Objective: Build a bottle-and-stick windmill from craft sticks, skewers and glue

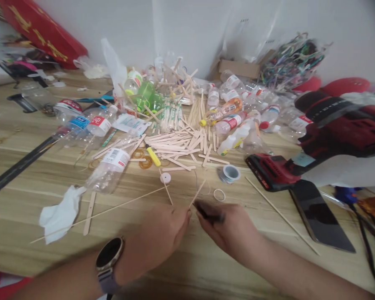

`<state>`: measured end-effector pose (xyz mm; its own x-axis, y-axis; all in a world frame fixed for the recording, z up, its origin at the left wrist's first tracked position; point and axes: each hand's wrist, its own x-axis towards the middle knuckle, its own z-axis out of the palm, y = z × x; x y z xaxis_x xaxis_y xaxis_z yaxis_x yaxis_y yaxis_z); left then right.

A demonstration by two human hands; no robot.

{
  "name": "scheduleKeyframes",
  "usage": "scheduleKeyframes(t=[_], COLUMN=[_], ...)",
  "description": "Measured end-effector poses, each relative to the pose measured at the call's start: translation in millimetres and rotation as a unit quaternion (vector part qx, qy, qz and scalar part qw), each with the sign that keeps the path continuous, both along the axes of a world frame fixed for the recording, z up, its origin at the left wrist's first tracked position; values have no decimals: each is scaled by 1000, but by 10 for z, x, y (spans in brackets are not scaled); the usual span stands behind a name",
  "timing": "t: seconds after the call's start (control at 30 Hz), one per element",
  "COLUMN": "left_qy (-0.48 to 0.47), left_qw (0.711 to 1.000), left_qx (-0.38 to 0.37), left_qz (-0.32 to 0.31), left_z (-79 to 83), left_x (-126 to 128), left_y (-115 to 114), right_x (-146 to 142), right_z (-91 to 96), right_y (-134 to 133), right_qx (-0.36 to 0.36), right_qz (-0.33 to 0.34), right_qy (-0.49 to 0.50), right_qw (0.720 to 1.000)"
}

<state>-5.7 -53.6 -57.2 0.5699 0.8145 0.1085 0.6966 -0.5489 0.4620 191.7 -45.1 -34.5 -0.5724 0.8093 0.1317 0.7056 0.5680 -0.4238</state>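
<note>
My left hand (162, 227), with a watch (110, 253) on its wrist, is closed in a pinch on a short thin wooden stick (197, 192) that slants up to the right. Another short stick (166, 187) shows just beyond its knuckles; whether that one is held too, I cannot tell. My right hand (229, 227) is closed around a dark, blurred tool (209, 212), whose front end is against or very close to the pinched stick. Just past the hands lie a white ring (219, 194), a spool of grey wire (229, 173) and a small pale disc (165, 178).
Loose craft sticks (178, 141) and a yellow-handled screwdriver (152, 155) lie ahead. Plastic bottles (111, 166) spread across the back and left. A red-and-black power tool (325, 137) and a phone (321, 216) are at right. Long skewers (281, 214) flank the hands.
</note>
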Motion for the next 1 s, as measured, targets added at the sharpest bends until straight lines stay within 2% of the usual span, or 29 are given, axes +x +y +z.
scheduleKeyframes(t=[0.1, 0.2, 0.3, 0.37, 0.43, 0.47, 0.53, 0.6, 0.63, 0.7, 0.8, 0.87, 0.93, 0.97, 1.0], left_qy=[11, -64, -164, -227, -310, -358, -446, -515, -539, -563, -577, -595, -618, -637, -652], left_qw=[999, 998, 976, 939, 871, 823, 708, 600, 563, 520, 491, 476, 478, 493, 524], left_qx=[25, -1, -139, -258, -380, -440, -543, -606, -622, -637, -644, -637, -615, -588, -547], left_qz=[21, 29, 23, 14, -17, -37, -67, -79, -82, -86, -104, -115, -106, -70, -46], left_z=[22, 89, 172, 203, 197, 183, 141, 97, 79, 57, 72, 116, 168, 189, 202], left_x=[18, 35, 32, 20, 12, 12, 24, 48, 62, 87, 91, 64, 19, -2, -19], left_y=[-6, 7, 44, 76, 107, 119, 134, 131, 123, 98, 81, 109, 166, 195, 218], right_x=[-68, -86, -61, -48, -45, -45, -46, -44, -43, -43, -50, -52, -48, -45, -42], right_z=[59, 66, 22, -8, -28, -34, -44, -52, -56, -58, -41, -14, 22, 40, 58], right_y=[-21, -32, -26, -28, -43, -55, -80, -99, -104, -106, -102, -106, -118, -127, -136], right_qx=[-101, -162, -144, -151, -160, -161, -175, -208, -230, -263, -267, -220, -153, -125, -107], right_qz=[-20, -51, -63, -67, -65, -63, -56, -49, -45, -32, -16, -22, -34, -40, -46], right_qy=[80, 174, 204, 218, 233, 243, 261, 276, 284, 302, 323, 309, 277, 262, 248], right_qw=[991, 970, 966, 962, 957, 955, 948, 937, 930, 916, 908, 925, 948, 956, 962])
